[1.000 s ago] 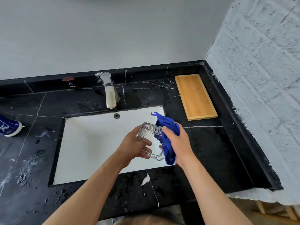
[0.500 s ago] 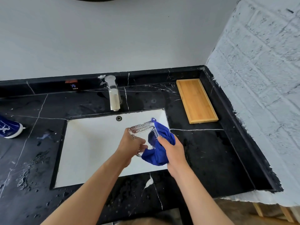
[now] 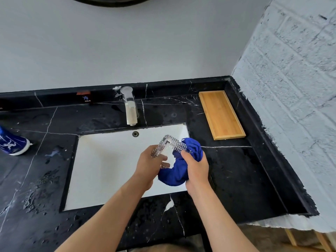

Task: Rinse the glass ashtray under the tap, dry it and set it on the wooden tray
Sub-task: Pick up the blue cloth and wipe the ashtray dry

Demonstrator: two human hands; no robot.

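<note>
Over the white sink (image 3: pixel 101 170) my left hand (image 3: pixel 149 166) grips the square ribbed glass ashtray (image 3: pixel 170 143), tilted on edge. My right hand (image 3: pixel 195 167) holds a blue cloth (image 3: pixel 177 174) pressed against the ashtray's right side and underside. The cloth hides part of the glass. The tap (image 3: pixel 130 108) stands behind the sink with no water running. The wooden tray (image 3: pixel 221 114) lies bare on the black counter at the back right.
The black marble counter (image 3: pixel 236 179) is wet, with droplets left of the sink. A blue shoe (image 3: pixel 11 142) rests at the far left edge. A white brick wall (image 3: pixel 291 88) bounds the right side.
The ashtray has turned in my left hand, and the cloth has shifted from its right edge down to wrap under and beside it. The view has tilted upward slightly.
</note>
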